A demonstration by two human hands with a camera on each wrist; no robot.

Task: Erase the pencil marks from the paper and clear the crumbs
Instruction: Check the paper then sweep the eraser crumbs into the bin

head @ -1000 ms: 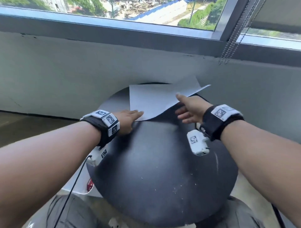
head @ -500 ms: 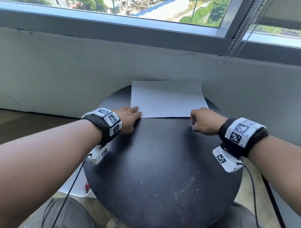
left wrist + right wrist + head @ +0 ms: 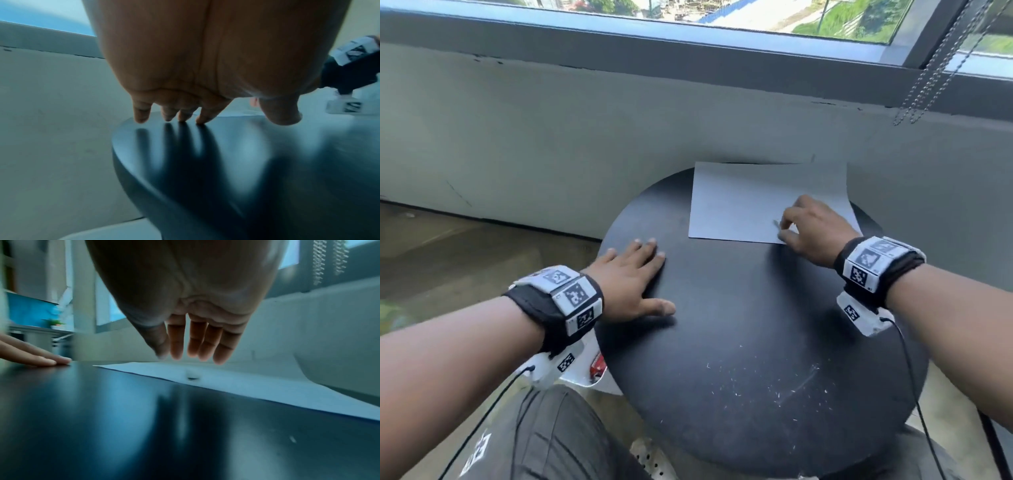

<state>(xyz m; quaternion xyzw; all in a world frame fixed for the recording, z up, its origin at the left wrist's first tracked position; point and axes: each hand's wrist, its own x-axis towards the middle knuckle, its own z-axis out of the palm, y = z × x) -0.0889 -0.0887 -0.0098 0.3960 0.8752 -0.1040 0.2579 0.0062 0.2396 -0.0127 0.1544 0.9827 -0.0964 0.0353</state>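
A white sheet of paper [image 3: 739, 202] lies flat on the far side of a round black table [image 3: 739, 308], its far edge against the wall. My right hand [image 3: 786, 228] hovers over the sheet's near right part. In the right wrist view its fingers [image 3: 197, 340] hang straight down just above the paper [image 3: 246, 382], holding nothing. A small dark speck [image 3: 193, 378] sits on the sheet below them. My left hand [image 3: 654, 274] rests flat on the bare tabletop, left of the paper, fingers spread. Pale eraser crumbs [image 3: 774, 383] are scattered over the table's near part.
A grey wall [image 3: 551, 154] with a window sill rises right behind the table. A bead chain [image 3: 928, 75] hangs at the upper right. A white object with a red part [image 3: 595, 370] sits below the table's left edge. My knees in dark trousers [image 3: 551, 438] are under the near edge.
The paper, lifted and curled a second ago, now lies flat. My left hand has slid off its near left corner onto bare table. My right hand has moved forward over the sheet.
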